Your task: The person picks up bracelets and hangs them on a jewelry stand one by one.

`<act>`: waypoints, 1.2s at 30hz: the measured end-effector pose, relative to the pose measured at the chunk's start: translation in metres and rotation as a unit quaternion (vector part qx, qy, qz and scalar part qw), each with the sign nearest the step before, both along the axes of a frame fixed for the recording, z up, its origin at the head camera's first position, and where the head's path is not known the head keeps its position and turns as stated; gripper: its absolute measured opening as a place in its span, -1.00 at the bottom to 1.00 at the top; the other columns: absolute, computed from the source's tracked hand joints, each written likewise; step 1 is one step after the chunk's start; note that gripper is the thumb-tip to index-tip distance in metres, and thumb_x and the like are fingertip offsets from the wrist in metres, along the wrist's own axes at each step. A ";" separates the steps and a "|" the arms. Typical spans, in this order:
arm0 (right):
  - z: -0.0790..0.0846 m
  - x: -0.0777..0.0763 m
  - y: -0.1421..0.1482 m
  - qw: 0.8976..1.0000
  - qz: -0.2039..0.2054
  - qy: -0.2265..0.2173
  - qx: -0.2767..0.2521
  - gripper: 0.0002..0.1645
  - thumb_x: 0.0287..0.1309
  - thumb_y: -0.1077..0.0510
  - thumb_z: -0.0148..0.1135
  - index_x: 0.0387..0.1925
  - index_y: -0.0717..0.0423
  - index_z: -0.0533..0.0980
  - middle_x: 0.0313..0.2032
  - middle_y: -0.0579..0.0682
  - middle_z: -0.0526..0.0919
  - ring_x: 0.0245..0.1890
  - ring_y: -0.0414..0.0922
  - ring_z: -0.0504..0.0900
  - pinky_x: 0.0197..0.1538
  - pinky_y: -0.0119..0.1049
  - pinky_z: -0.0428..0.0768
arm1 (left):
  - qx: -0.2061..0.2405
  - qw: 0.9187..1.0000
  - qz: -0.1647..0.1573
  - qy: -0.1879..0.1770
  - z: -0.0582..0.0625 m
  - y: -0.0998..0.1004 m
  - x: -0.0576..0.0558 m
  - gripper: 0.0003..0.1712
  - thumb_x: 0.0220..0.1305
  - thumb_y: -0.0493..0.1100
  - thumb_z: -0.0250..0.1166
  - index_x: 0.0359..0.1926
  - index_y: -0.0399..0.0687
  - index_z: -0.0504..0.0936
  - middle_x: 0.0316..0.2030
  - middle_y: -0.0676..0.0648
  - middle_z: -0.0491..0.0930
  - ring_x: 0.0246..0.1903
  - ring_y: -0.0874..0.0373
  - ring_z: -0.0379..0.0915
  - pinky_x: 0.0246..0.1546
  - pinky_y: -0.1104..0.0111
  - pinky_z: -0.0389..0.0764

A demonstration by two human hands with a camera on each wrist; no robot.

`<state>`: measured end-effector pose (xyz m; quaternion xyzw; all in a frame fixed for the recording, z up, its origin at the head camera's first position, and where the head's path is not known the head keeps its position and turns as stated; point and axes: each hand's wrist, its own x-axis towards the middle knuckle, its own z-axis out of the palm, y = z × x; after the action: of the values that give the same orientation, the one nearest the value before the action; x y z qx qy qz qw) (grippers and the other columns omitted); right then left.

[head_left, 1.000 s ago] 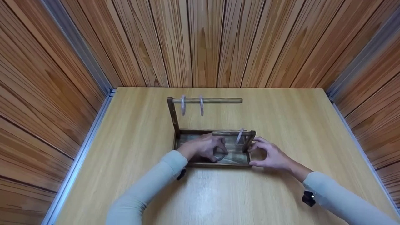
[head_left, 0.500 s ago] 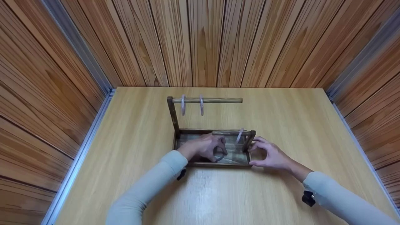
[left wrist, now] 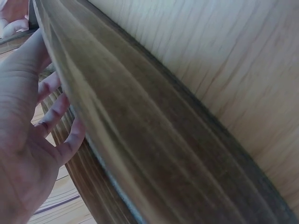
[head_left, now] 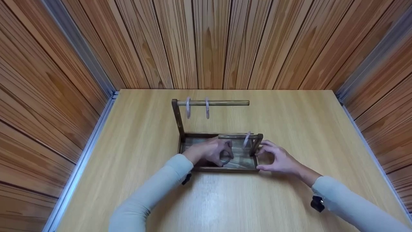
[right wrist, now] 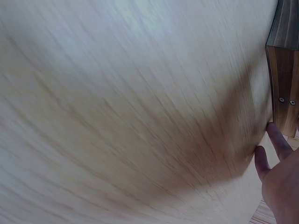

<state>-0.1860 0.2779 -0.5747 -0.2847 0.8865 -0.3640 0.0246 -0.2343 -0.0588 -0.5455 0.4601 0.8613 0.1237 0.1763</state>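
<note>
A dark wooden stand (head_left: 239, 170) has a shallow tray base and two posts with side bars, one tall at the left and one low at the right. Inside the tray, my left hand (head_left: 210, 152) pinches a greyish ring (head_left: 227, 161) between thumb and index finger, close over the tray floor. The tray's front wall (left wrist: 140, 112) hides those fingertips in the left wrist view. With thumb and fingers spread round the tray's right end, my right hand (head_left: 278, 159) holds the stand beside the low post.
Two pale rings hang on the tall upper bar (head_left: 227, 103). Another pale ring (head_left: 247, 140) hangs on the low bar (head_left: 233, 137) near its post. The stand sits on a light wood table (head_left: 148, 129), with plank walls (head_left: 209, 45) behind and at both sides.
The left index fingertip has drawn slightly left with the ring. The right hand and the stand have stayed in place.
</note>
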 end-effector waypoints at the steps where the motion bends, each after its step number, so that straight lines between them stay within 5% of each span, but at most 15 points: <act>1: 0.000 0.000 0.000 1.000 0.001 0.002 -0.001 -0.51 0.00 0.06 0.85 -0.07 0.04 0.76 0.39 0.22 0.70 0.46 0.21 0.65 0.55 -0.39 0.50 | -0.001 1.000 0.003 -0.005 0.001 -0.001 0.000 -0.45 0.23 -0.09 0.67 0.26 0.16 0.85 0.30 -0.11 0.70 0.24 0.00 0.66 0.28 0.21 0.64; 6: 0.000 -0.001 0.001 1.000 0.011 0.018 -0.008 -0.52 -0.02 0.06 0.85 -0.08 -0.01 0.76 0.37 0.21 0.71 0.42 0.20 0.67 0.52 -0.48 0.47 | 0.002 0.999 0.035 -0.039 0.008 -0.005 0.000 -0.41 0.25 -0.11 0.66 0.31 0.18 0.82 0.29 -0.10 0.77 0.27 -0.04 0.67 0.43 0.08 0.61; 11: 0.002 -0.003 0.000 1.000 0.011 0.023 -0.009 -0.53 -0.01 0.06 0.85 -0.09 -0.02 0.76 0.36 0.23 0.71 0.43 0.12 0.68 0.51 -0.52 0.46 | 0.015 0.997 0.061 -0.052 0.012 -0.010 -0.001 -0.40 0.22 -0.14 0.68 0.30 0.17 0.82 0.38 -0.10 0.74 0.46 -0.12 0.62 0.80 -0.05 0.25; 14: 0.004 -0.003 -0.001 1.000 0.007 0.015 -0.006 -0.53 -0.01 0.07 0.84 -0.08 0.00 0.76 0.37 0.24 0.71 0.45 0.12 0.66 0.52 -0.53 0.44 | 0.028 0.997 0.065 -0.043 0.015 -0.013 0.000 -0.39 0.17 -0.16 0.69 0.28 0.16 0.84 0.37 -0.13 0.77 0.50 -0.20 0.60 0.85 -0.07 0.14; 20: 0.005 -0.003 -0.001 1.000 0.005 0.011 -0.005 -0.52 -0.01 0.07 0.85 -0.08 0.03 0.75 0.39 0.26 0.69 0.44 0.31 0.66 0.55 -0.41 0.47 | 0.038 0.997 0.066 -0.033 0.019 -0.021 0.000 -0.38 0.16 -0.19 0.70 0.27 0.12 0.84 0.21 -0.11 0.83 0.37 -0.16 0.62 0.81 -0.02 0.27; 23: 0.005 -0.002 -0.001 1.000 0.008 0.014 -0.004 -0.51 -0.01 0.07 0.85 -0.08 0.03 0.75 0.38 0.27 0.69 0.42 0.37 0.66 0.54 -0.38 0.51 | 0.024 0.996 0.078 -0.028 0.019 -0.025 0.002 -0.37 0.14 -0.15 0.71 0.27 0.18 0.84 0.22 -0.12 0.76 0.36 -0.10 0.53 0.59 0.05 0.58; 28: 0.005 0.000 -0.001 1.000 0.003 0.011 -0.002 -0.51 -0.02 0.07 0.84 -0.08 0.03 0.75 0.39 0.29 0.69 0.42 0.40 0.65 0.54 -0.36 0.51 | 0.014 0.996 0.088 -0.024 0.020 -0.033 0.005 -0.37 0.17 -0.10 0.70 0.30 0.22 0.83 0.29 -0.12 0.65 0.34 -0.08 0.45 0.26 0.09 0.75; 36: 0.003 0.001 -0.001 1.000 -0.003 -0.003 0.008 -0.51 0.01 0.06 0.84 -0.07 0.04 0.74 0.43 0.22 0.68 0.48 0.28 0.63 0.59 -0.19 0.54 | 0.053 0.997 0.047 -0.007 0.017 -0.047 0.004 -0.41 0.16 -0.16 0.68 0.25 0.04 0.83 0.39 -0.16 0.66 0.46 -0.17 0.52 0.57 -0.03 0.60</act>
<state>-0.1846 0.2774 -0.5717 -0.2807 0.8902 -0.3577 0.0281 -0.2300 -0.1055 -0.5280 0.4267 0.8731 0.1809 0.1517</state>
